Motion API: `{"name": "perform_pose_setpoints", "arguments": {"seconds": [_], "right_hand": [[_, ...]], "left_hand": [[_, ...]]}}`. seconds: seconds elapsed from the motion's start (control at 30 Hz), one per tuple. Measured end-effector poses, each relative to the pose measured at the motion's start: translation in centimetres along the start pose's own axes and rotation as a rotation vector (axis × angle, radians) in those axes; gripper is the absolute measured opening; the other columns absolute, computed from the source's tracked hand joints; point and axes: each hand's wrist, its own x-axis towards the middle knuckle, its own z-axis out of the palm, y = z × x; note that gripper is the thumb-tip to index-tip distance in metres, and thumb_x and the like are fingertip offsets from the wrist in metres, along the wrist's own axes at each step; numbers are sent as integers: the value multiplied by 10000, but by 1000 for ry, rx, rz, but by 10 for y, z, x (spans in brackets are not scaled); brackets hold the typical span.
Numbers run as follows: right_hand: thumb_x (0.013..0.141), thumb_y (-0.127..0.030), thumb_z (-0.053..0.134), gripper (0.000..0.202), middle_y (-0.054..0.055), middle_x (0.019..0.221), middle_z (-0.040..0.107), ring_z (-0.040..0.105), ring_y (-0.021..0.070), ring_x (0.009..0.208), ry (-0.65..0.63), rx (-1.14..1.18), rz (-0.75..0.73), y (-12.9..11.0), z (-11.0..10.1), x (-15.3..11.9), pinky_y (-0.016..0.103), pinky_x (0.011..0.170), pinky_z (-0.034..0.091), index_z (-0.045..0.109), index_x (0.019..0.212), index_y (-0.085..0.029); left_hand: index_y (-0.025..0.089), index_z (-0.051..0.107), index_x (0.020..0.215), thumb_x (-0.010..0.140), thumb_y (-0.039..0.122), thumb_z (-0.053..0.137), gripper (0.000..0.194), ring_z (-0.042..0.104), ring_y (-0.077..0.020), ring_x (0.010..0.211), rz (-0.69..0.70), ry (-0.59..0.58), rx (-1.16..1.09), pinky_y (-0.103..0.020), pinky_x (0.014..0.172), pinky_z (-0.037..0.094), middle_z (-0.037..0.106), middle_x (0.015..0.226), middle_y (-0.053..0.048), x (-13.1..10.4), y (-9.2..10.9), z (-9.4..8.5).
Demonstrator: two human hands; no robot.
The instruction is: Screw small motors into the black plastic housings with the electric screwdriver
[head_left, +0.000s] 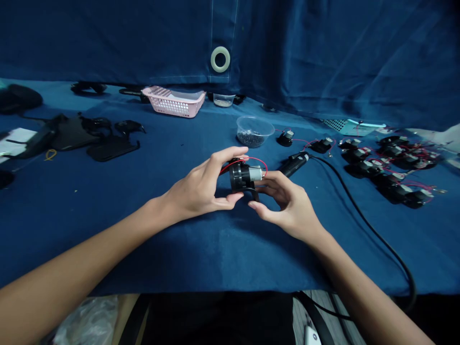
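Above the blue cloth, both hands hold one motor assembly (240,177), a round black housing with a small silvery motor on its right side and a red wire looping over the top. My left hand (206,184) grips the housing from the left, thumb below and fingers above. From the right, my right hand (285,199) has its fingers at the motor end and at a thin black piece hanging under it. Just behind my right hand lies a black corded electric screwdriver (294,164), its front end hidden by the fingers.
Similar motor assemblies (395,158) with red wires crowd the right side. A clear tub (255,127) of small dark pieces stands beyond my hands. At the back are a pink basket (176,102) and a teal basket (354,126). Black plastic parts (111,146) lie left; a cable (359,211) curves right.
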Motion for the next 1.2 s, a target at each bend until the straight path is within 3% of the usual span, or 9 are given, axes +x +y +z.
{"name": "perform_pose_setpoints", "arguments": {"seconds": [0.4,0.63,0.73,0.8,0.93,1.0,1.07,1.17,1.2], "right_hand": [[781,-286,770,542,40,1211,638,629,200,1133,-39,54,29,2,2,1,412,1035,520,500,1250,-266],[806,-314,748,505,22,1174,653,651,175,1080,-23,18,23,1,6,1,344,965,557,511,1250,-282],[817,-375,728,498,48,1186,655,660,194,1049,27,-112,24,-2,5,2,364,942,562,520,1254,-255],[808,-420,728,537,60,1209,651,651,218,1073,59,-276,1,-7,3,6,392,962,547,523,1273,-247],[825,-504,680,614,84,1251,634,612,271,1155,15,-542,-84,-20,-6,24,453,992,516,474,1341,-243],[865,-512,627,623,101,1335,576,575,284,1208,37,-589,-112,-24,-10,33,473,1016,492,425,1388,-239],[901,-484,587,597,107,1393,521,553,281,1233,123,-600,-110,-24,-15,40,467,1030,478,400,1410,-234],[929,-427,558,495,87,1355,545,591,244,1168,200,-541,-35,-17,-23,41,418,982,511,438,1375,-248],[932,-418,555,456,74,1326,564,610,229,1130,199,-511,-6,-14,-26,39,399,954,527,461,1350,-260]], "left_hand": [[308,213,1453,817,212,689,800,509,-257,1299,-36,-10,-12,-427,1098,495,448,1441,-74,-3,-3,-1],[289,235,1445,824,231,692,773,527,-233,1276,24,48,98,-378,1085,489,444,1434,-70,-3,-4,-1],[267,264,1432,822,226,684,742,532,-236,1258,-36,19,171,-389,1098,459,486,1379,-72,0,0,-4],[261,300,1417,829,219,668,695,538,-239,1234,-119,-60,218,-404,1080,459,524,1315,-67,4,5,-6],[254,353,1405,845,232,641,631,576,-243,1140,-246,-192,288,-401,960,515,530,1255,-71,17,5,-12],[231,396,1376,851,239,626,573,581,-237,1107,-239,-169,343,-398,951,512,528,1247,-70,31,-10,-23],[202,442,1327,862,249,610,496,564,-234,1116,-211,-94,448,-407,981,485,527,1252,-61,51,-38,-43],[192,450,1281,873,372,627,480,482,-214,1190,-278,89,606,-436,1079,408,501,1243,-2,92,-102,-91],[193,427,1289,887,439,609,505,462,-200,1200,-310,97,619,-453,1094,391,484,1249,18,106,-126,-108]]}}
